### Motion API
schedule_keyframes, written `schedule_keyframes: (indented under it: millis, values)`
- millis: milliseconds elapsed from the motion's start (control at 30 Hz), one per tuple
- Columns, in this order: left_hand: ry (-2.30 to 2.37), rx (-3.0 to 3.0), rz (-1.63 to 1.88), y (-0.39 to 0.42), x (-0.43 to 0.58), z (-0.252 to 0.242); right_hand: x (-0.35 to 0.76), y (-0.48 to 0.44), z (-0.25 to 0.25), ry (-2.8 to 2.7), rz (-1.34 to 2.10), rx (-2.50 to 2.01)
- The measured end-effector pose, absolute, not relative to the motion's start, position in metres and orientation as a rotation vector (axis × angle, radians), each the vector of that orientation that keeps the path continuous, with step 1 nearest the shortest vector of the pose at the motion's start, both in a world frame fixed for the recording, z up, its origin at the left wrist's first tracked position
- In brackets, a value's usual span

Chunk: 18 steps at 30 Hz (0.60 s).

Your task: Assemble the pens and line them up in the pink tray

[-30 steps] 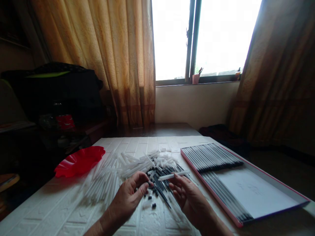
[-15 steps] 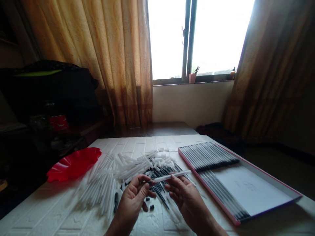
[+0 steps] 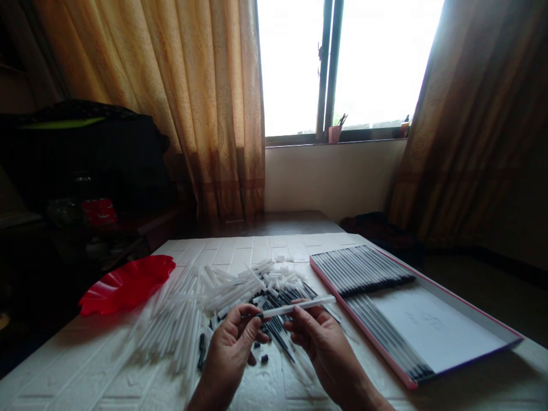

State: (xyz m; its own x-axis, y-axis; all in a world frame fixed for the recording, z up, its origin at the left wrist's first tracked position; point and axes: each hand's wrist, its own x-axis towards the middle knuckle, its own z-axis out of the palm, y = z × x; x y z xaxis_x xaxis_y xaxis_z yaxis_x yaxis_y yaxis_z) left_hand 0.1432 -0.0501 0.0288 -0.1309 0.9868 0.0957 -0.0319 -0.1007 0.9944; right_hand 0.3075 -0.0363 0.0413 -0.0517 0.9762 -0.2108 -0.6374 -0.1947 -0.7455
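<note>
My left hand [image 3: 233, 339] pinches a small black end cap [image 3: 260, 315] between thumb and fingertips. The cap meets the left end of a translucent white pen barrel [image 3: 280, 310]; how deep it sits is hidden by the fingers. My right hand [image 3: 321, 334] is closed round the barrel's other half, which slants up to the right. Below and behind the hands lie a heap of black pen refills [image 3: 277, 331] and loose short black caps [image 3: 264, 358]. Many white plastic tubes [image 3: 180, 325] are piled to the left, beside my left hand.
A pink-edged box lid [image 3: 454, 325] stands at the right, with rows of finished-looking pens [image 3: 363, 268] inside. At the left lies a red wavy-rimmed plate [image 3: 128, 285]. All rest on a white brick-patterned tablecloth [image 3: 81, 371]. Short white pieces [image 3: 278, 278] lie at the back of the heap.
The black cap and the barrel's left end have come together, closing the small gap between them. Both hands stay in nearly the same place.
</note>
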Motion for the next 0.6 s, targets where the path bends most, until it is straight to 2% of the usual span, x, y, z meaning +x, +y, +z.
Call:
schedule_keyframes:
  millis: [600]
  values:
    - [1.197,1.267,1.481,-0.053,0.139,0.020,0.303,-0.034,0.038,-0.749,1.496,-0.877]
